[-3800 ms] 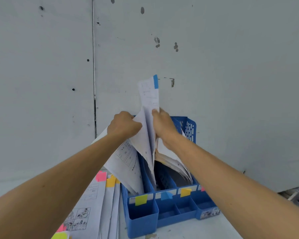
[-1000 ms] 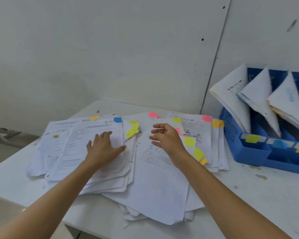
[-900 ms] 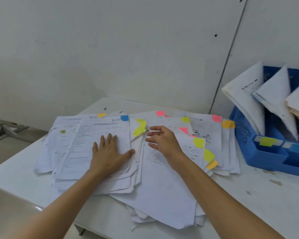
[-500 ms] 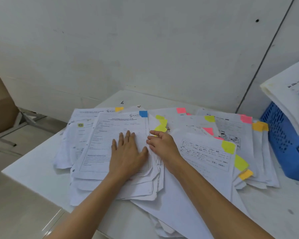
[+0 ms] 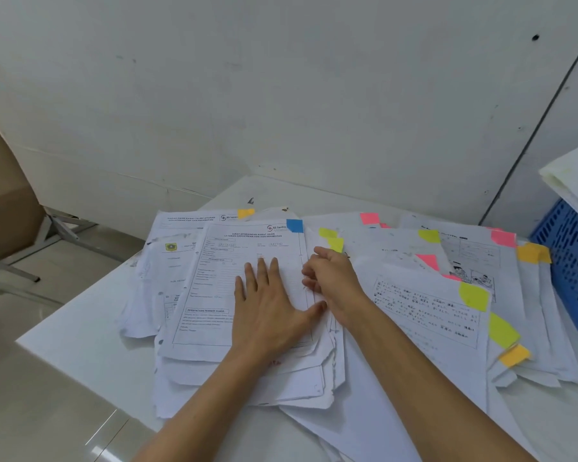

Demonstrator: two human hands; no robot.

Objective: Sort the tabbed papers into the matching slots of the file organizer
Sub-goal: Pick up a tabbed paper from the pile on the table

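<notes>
White wall (image 5: pixel 281 95) ahead, white table (image 5: pixel 80 345) below, and loose tabbed papers (image 5: pixel 424 315) spread right across it. On top of the near-left stack lies the sheet (image 5: pixel 221 295) I'm after, the one with the blue tab (image 5: pixel 294 225).

Left hand (image 5: pixel 267 311) is spread flat on that sheet, palm down, thumb out toward its right edge. Right hand (image 5: pixel 334 281) sits just beside it at that same edge with the fingers curled in. Whether they have paper between them, I can't tell from here.

My read: this is the pick of the blue sheet. To do it cleanly I want the right fingertips under the top sheet only, not the ragged ones beneath. Then I ease the left palm off as the edge peels up, or the paper buckles. Yellow tabs (image 5: pixel 327 233) poke out just past the right hand, so a deep scoop risks taking the wrong sheet.

Orientation now: the sheet's long axis runs away from me toward the wall, leaning slightly right. Its header is at the far end, with the tab on the far right corner pointing at the wall.

Over at the right edge of view, well apart from both hands, is the organizer (image 5: pixel 571 261). Only its blue side wall shows, and the slot labels are out of view.
</notes>
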